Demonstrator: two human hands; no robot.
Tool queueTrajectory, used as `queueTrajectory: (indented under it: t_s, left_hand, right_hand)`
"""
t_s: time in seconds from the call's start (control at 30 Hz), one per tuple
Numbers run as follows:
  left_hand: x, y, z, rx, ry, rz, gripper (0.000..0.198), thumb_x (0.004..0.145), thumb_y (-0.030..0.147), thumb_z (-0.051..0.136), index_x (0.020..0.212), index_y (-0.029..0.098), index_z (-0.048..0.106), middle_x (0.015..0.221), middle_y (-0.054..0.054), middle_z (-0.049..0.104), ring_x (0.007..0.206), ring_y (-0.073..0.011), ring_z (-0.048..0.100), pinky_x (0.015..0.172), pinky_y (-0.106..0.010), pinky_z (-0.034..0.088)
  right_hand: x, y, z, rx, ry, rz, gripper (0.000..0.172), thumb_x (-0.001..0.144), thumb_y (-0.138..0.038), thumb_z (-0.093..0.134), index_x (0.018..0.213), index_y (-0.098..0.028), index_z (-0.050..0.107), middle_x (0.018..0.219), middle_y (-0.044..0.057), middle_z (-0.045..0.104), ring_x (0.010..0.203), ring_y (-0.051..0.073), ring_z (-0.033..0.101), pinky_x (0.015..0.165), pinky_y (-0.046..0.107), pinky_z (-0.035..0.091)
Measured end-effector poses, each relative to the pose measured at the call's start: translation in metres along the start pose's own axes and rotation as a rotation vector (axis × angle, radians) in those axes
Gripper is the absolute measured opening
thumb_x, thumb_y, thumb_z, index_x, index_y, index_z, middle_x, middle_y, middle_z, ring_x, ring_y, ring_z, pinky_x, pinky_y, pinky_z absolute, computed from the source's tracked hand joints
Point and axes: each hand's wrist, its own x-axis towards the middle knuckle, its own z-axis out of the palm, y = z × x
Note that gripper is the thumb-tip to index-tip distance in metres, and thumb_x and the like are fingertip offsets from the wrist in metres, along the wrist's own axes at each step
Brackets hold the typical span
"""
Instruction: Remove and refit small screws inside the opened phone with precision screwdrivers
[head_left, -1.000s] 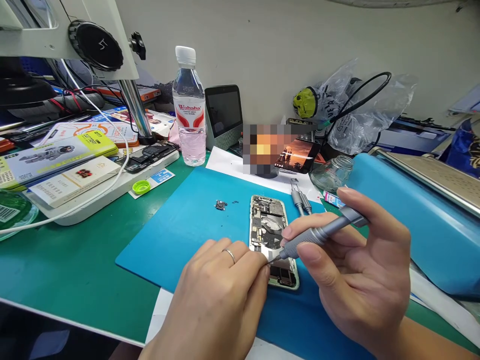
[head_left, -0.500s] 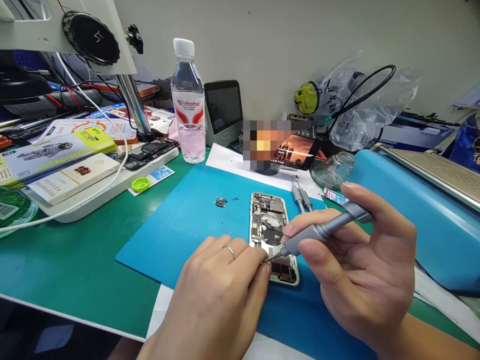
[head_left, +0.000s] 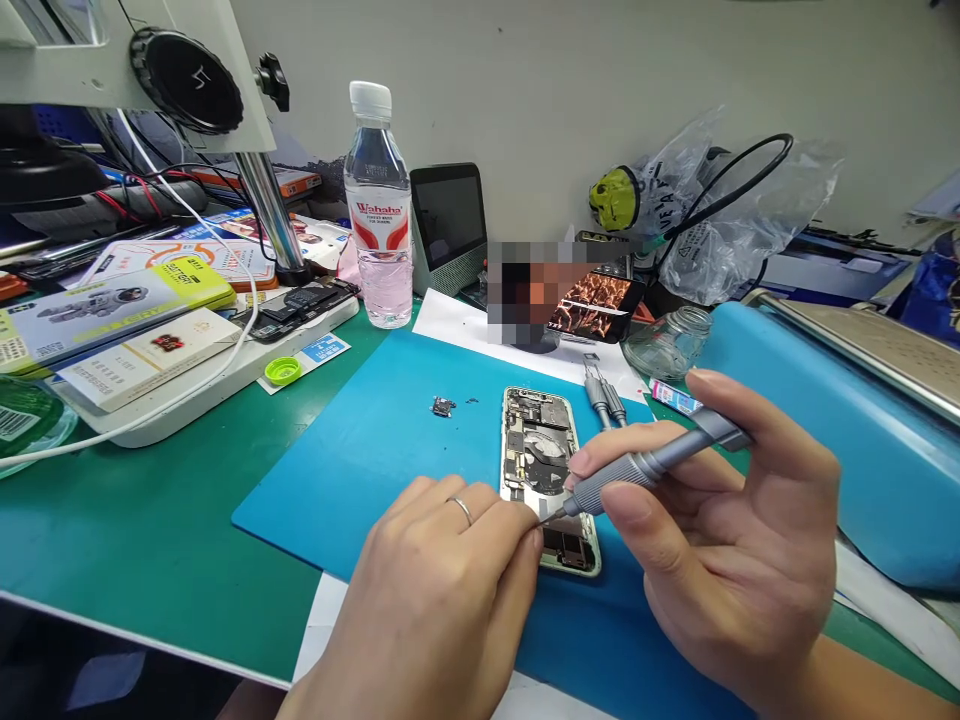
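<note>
An opened smartphone point(head_left: 541, 440) lies on the blue mat point(head_left: 360, 440) with its inner parts exposed. My right hand point(head_left: 727, 530) holds a grey precision screwdriver point(head_left: 637, 473) at a slant, its tip pointing down and left to the phone's lower part. Beside that tip, my left hand point(head_left: 442, 570), with a ring on one finger, rests over the phone's lower left edge. Its thumb and forefinger are pressed together; what lies between them is hidden. A small dark phone part point(head_left: 443, 407) and tiny dark pieces point(head_left: 472, 401) lie left of the phone.
More grey screwdrivers point(head_left: 604, 397) lie behind the phone, near a glass jar point(head_left: 667, 343). A water bottle point(head_left: 378, 215) stands at the back. To the left are a microscope stand point(head_left: 266, 215), boxes point(head_left: 150, 357) and a white cable point(head_left: 247, 300). A blue case point(head_left: 787, 420) occupies the right side.
Both hands keep nearly the same pose at the phone. The view has shifted slightly, and the picture on the propped-up screen at the back differs.
</note>
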Motion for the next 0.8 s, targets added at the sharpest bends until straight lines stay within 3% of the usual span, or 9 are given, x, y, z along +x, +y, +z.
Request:
queueTrajectory:
  t_s: [0.2,0.8]
  left_hand:
    - [-0.0011,0.0011,0.0012,0.011,0.013,-0.005,0.021,0.106,0.014,0.056,0.097,0.024,0.072,0.082,0.004,0.070,0.073,-0.0195,0.067,0.066,-0.039,0.045]
    - [-0.0003,0.0021,-0.0001,-0.015,0.002,-0.006,0.020,0.106,0.013,0.056,0.101,0.023,0.072,0.084,0.003,0.070,0.074,-0.0191,0.065,0.068,-0.038,0.045]
  right_hand:
    - [-0.0007,-0.0008,-0.0005,0.003,-0.007,0.011,0.064,0.098,-0.006,0.074,0.151,-0.039,0.060,0.099,-0.001,0.080,0.084,0.016,0.079,0.074,0.028,0.070]
    - [0.0008,-0.0016,0.0014,-0.021,-0.001,0.003,0.062,0.097,-0.007,0.076,0.149,-0.038,0.061,0.095,0.001,0.079,0.080,0.020,0.079,0.068,0.034,0.071]
